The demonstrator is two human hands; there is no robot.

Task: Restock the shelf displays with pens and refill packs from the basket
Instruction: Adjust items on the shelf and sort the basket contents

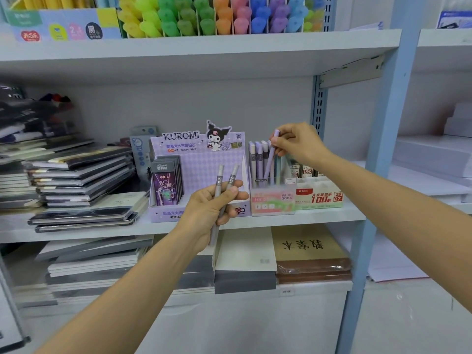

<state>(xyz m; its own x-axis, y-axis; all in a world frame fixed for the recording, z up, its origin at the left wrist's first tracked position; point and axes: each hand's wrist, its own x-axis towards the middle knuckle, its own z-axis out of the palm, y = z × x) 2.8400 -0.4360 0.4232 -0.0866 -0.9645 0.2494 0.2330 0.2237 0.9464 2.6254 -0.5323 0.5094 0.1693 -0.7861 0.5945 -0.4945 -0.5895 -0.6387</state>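
Lilac plastic shows between the pinched fingers of the right hand [297, 145], which grips the capped top of a slim purple refill tube [271, 159]; the tube slants down and to the left from that hand, its lower end inside the clear display cup [272, 183], among other pale upright tubes standing there. Just below the cup is its pink box front marked HB and FRUIT SODA. Lower and to the left of the right hand, the left hand [213, 209] is closed around two grey lead tubes [226, 186], thumb pressed across them; their labelled tops fan apart above the fingers and their lower ends stick out beneath the palm. Directly behind the left hand stands the purple KUROMI display box [199, 159], largely open inside, with a row of dark purple card packs [167, 185] at its left end. To the right of the cup, under the right wrist, sits a white and red lead box [319, 195] marked 100 and 2B 0.7. All of these rest on the grey shelf [293, 218], and far to the left of both hands lies a stack of notebooks [81, 180]. The basket is out of sight.
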